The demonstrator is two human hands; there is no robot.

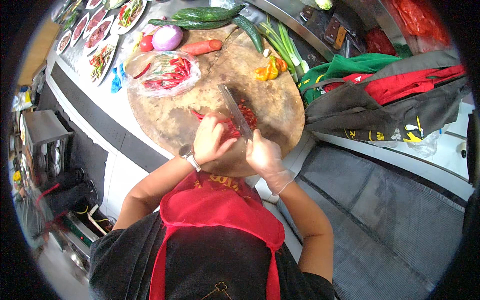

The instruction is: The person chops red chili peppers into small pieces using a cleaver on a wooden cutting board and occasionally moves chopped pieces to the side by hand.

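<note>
My right hand [264, 153], in a clear plastic glove, grips the handle of a wide-bladed kitchen knife [236, 111] over a round wooden chopping block [165, 123]. My left hand [210, 140], with a watch at the wrist, rests on several long red chillies [231, 129] just left of the blade. Chopped red chilli [248, 115] lies to the blade's right. Further back on the block are a clear plastic bag of red chillies [174, 77], a carrot piece [202, 47] and yellow-orange peppers [269, 70]. The fingertips of my left hand are partly hidden.
Cucumbers [202, 14], a purple onion [167, 38], a tomato [146, 43] and green onions [287, 47] surround the block's far edge. Oval plates of cut meat and vegetables [101, 62] stand at upper left. Aprons or cloths [375, 90] hang at right. A person [60, 195] is partly visible at far left.
</note>
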